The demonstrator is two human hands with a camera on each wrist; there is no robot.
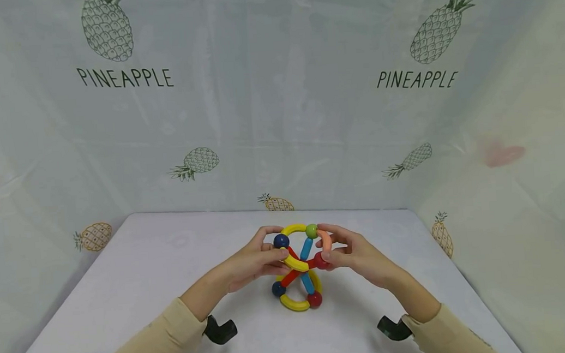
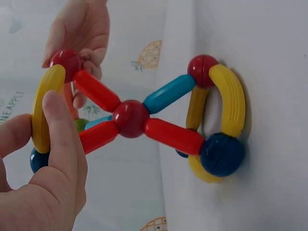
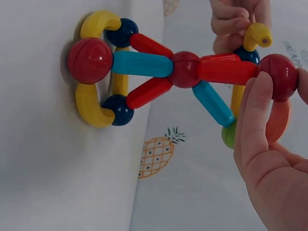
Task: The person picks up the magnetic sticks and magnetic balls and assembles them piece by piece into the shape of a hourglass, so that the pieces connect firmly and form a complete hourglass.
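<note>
A magnetic stick-and-ball model stands on the white table, its red and blue sticks meeting at a central red ball (image 2: 131,118). Yellow curved sticks (image 3: 89,108) with dark blue and red balls form its bottom ring. At the upper left, my left hand (image 1: 251,263) pinches a yellow curved stick (image 2: 42,108) beside a dark blue ball (image 1: 281,241). In the right wrist view that stick's near end shows bare, apart from the upper red ball (image 3: 278,77). My right hand (image 1: 357,253) pinches this red ball, with an orange curved stick (image 1: 325,240) above it leading to a green ball (image 1: 312,231).
The white tabletop (image 1: 169,250) extends around the model. A pale curtain (image 1: 278,116) printed with pineapples hangs behind and at both sides. Black wrist mounts (image 1: 220,331) show beneath the beige sleeves (image 1: 151,344).
</note>
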